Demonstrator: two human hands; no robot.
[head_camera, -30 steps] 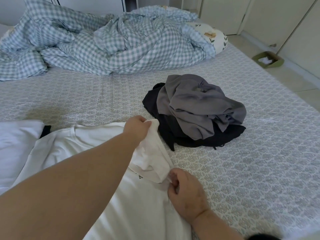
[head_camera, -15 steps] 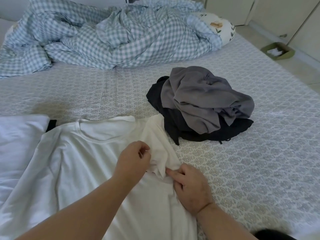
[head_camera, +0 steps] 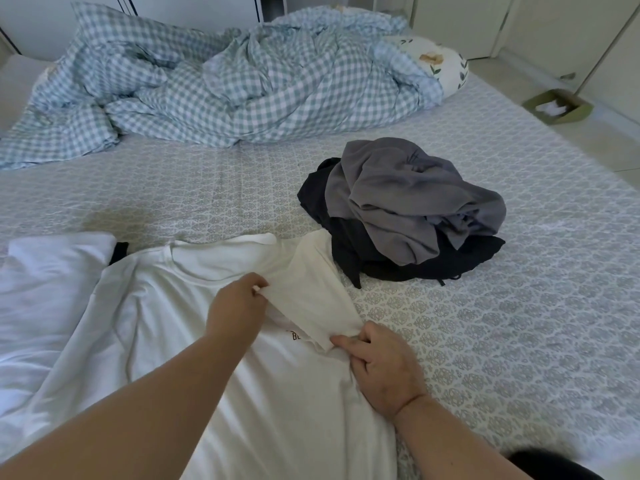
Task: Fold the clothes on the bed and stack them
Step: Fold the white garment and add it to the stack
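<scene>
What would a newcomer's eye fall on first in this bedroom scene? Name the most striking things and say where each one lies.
First, the two hands at the near centre: the left hand and right hand both pinch the sleeve of a white T-shirt spread flat on the bed. Just beyond, to the right, lies a crumpled heap with a grey garment on top of a black garment. At the far end sprawls a rumpled blue checked duvet.

T-shirt [head_camera: 166,341] lies on bed [head_camera: 519,341], clothes pile [head_camera: 405,209] right behind.
</scene>
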